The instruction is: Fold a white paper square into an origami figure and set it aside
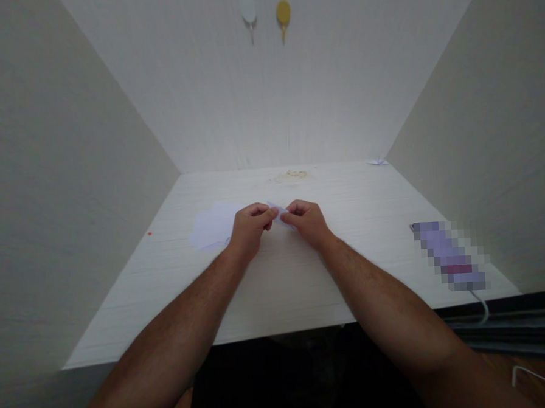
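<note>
Between my two hands, just above the middle of the white desk, is a small folded piece of white paper [279,212]. My left hand [252,227] pinches its left side between thumb and fingers. On the other side, my right hand [308,220] is closed on the paper's right edge, thumb on top. The fingers cover much of the paper, so its full shape is hidden. Several loose white sheets [212,226] lie spread on the desk just left of my left hand, partly behind it.
The desk [277,289] has walls at the back and both sides. A blurred-out flat object [449,255] with a white cable [484,308] lies at right. A folded paper piece [377,161] sits in the back right corner. A white hook [248,11] and a yellow hook [283,12] hang on the back wall.
</note>
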Demonstrator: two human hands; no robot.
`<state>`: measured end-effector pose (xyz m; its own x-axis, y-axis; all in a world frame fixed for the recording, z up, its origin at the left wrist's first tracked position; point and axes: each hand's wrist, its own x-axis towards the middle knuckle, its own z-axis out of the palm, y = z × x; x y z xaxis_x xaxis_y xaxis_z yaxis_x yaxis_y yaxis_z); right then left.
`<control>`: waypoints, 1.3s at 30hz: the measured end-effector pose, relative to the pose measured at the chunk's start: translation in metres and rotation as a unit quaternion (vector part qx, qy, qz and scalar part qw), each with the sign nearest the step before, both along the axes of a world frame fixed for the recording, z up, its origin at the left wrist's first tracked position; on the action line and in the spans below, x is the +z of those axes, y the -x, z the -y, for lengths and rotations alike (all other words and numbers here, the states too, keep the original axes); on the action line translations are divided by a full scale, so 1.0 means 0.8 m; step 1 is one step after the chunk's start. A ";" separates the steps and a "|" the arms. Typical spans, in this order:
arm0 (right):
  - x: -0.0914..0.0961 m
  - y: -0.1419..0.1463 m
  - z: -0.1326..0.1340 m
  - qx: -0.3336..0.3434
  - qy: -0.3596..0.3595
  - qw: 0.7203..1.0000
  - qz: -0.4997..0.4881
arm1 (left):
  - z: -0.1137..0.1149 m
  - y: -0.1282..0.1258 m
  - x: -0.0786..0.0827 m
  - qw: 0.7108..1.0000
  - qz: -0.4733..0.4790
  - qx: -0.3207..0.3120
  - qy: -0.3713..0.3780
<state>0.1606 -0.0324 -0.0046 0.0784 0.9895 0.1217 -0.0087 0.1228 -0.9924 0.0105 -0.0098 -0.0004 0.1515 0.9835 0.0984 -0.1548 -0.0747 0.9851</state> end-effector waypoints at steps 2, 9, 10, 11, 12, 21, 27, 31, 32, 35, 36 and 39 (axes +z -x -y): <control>0.000 0.001 0.000 0.004 0.001 1.000 0.007 | 0.000 -0.001 0.000 1.000 -0.005 0.012 -0.002; 0.000 0.002 0.002 0.019 -0.009 0.999 0.034 | 0.001 -0.003 0.001 0.999 -0.003 0.036 -0.020; 0.001 0.002 0.002 0.019 -0.015 0.999 0.035 | 0.001 -0.003 0.001 0.999 -0.003 0.037 -0.017; 0.001 0.002 0.003 0.018 -0.021 0.999 0.036 | 0.001 -0.003 0.002 0.999 -0.002 0.038 -0.015; 0.001 0.002 0.003 0.017 -0.026 0.999 0.038 | 0.001 -0.003 0.002 0.999 -0.001 0.038 -0.013; 0.004 0.000 0.007 0.032 -0.037 0.995 0.083 | 0.004 -0.006 0.005 0.999 0.016 0.035 -0.002; 0.006 -0.001 0.007 0.060 -0.047 0.994 0.079 | 0.004 -0.006 0.007 0.998 0.044 0.013 0.039; 0.003 -0.001 0.005 0.030 -0.049 0.996 0.075 | 0.005 -0.004 0.009 0.997 0.031 -0.014 0.069; 0.003 -0.002 0.005 0.016 -0.048 0.996 0.073 | 0.005 -0.004 0.009 0.997 0.025 -0.024 0.071; 0.001 -0.004 0.003 -0.014 -0.038 0.997 0.072 | 0.005 -0.003 0.008 0.998 0.003 -0.037 0.053; 0.001 -0.004 0.003 -0.015 -0.035 0.997 0.072 | 0.005 -0.003 0.007 0.998 -0.006 -0.033 0.044; 0.000 -0.005 0.000 -0.007 -0.027 0.998 0.052 | 0.003 -0.001 0.005 0.999 -0.047 -0.015 0.015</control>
<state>0.1648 -0.0327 -0.0043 0.0767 0.9802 0.1823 0.0962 0.1747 -0.9799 0.0111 -0.0118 0.0039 0.1872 0.9808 0.0536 -0.0633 -0.0424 0.9971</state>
